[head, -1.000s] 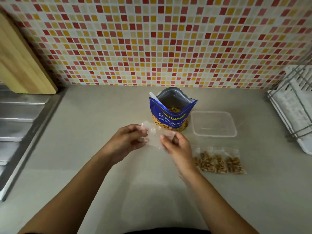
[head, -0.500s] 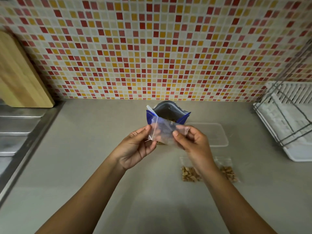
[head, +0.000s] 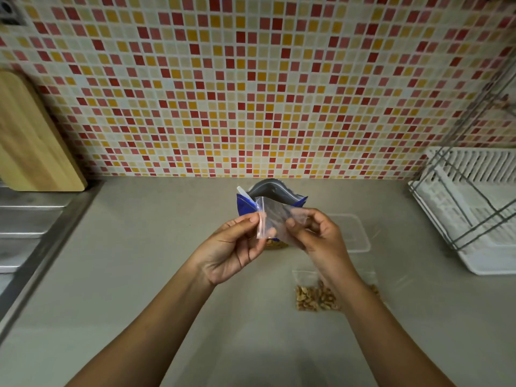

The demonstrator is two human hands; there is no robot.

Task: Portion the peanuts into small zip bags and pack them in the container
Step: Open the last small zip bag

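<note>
At the centre of the frame I see one small clear plastic zip bag, pinched between both hands: the left hand grasps its left edge, the right hand its right side. Just behind stands one open blue foil peanut pouch, its print hidden. One clear rectangular plastic container lies right of it. Lower down, I count two filled peanut bags, partly under the right forearm.

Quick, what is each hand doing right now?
Left hand: pinches the left edge of the small zip bag.
Right hand: pinches the right side of the same bag.
</note>
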